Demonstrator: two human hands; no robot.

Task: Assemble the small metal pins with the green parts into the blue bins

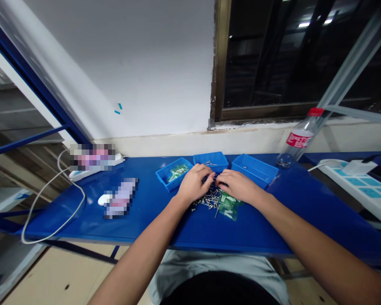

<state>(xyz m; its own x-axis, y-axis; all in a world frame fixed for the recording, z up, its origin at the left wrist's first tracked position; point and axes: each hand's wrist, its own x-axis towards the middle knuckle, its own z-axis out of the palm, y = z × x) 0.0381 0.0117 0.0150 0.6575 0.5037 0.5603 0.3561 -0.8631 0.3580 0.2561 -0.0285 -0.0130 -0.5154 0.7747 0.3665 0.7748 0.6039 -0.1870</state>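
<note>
A loose pile of slim silvery metal pieces, like screws or rivets (211,199), lies on the blue tabletop. My left hand (195,182) is over the pile's far left side, fingers curled and thumb bent in towards them. Facing it, my right hand (238,184) has its fingers bent down at the pile's far right side. Whatever the fingertips hold is too small or hidden to make out. Under and beside my right wrist is a green clear bag with white pieces (229,206), touching the pile.
Behind my hands stand three blue trays: the left tray (162,180) holds green packets, the middle tray (220,157) some metal pieces, the right tray (265,177) one small piece. A red-capped bottle (300,140) and power strip (362,186) are right; a white cable (82,199) is left.
</note>
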